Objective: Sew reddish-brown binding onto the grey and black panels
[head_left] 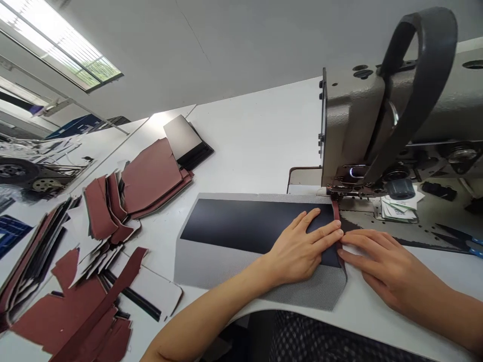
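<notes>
A black panel [226,223] lies on a larger grey mesh fabric piece [215,264] on the white table. Along the right edge of both runs a narrow dark red strip [336,210], its far end under the head of a sewing machine [349,125]. My left hand [300,246] rests flat on the black panel, fingers spread, fingertips reaching the strip. From the right, my right hand [385,264] touches the strip's edge with its index finger and thumb close together at it. The machine's needle area is dark and hard to make out.
Stacks of dark red cut pieces [153,176] and loose red scraps [68,317] cover the table's left side. A grey-and-black stack [184,138] lies behind them. Right of the needle are paper labels [400,207] and blue-handled scissors [462,239].
</notes>
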Motion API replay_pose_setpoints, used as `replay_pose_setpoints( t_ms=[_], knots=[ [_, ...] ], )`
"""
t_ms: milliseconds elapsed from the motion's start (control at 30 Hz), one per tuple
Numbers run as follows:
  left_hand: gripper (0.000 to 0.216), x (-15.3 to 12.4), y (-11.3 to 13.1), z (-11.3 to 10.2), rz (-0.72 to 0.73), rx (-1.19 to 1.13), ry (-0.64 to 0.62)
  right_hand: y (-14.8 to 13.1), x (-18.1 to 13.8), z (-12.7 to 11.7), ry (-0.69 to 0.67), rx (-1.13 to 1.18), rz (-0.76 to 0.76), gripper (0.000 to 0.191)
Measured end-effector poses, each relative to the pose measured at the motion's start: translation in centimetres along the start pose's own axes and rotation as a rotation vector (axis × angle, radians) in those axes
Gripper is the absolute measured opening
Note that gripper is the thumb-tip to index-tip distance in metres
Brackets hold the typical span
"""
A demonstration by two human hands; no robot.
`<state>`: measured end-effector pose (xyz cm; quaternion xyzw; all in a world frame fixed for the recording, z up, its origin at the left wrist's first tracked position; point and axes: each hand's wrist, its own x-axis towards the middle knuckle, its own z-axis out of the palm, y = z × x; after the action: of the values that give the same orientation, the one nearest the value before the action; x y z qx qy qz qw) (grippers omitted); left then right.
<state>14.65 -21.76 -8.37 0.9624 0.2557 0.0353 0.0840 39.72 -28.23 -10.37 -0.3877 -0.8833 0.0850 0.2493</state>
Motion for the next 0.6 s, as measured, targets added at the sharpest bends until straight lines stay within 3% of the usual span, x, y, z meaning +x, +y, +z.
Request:
replay_pose_setpoints(
  t_ms=[267,600],
  knots=[
    [0.059,0.4,-0.5,0.3,-0.014,-0.02,0.026,1.1,0.9,-0.3,-0.009,0.082,-0.035,0.036],
    [0.044,3.3,-3.2,0.1,-0.049,-0.03,0.101,3.6,3.2,-0.6,0.012,-0.036,-0.028,0.032]
  ],
)
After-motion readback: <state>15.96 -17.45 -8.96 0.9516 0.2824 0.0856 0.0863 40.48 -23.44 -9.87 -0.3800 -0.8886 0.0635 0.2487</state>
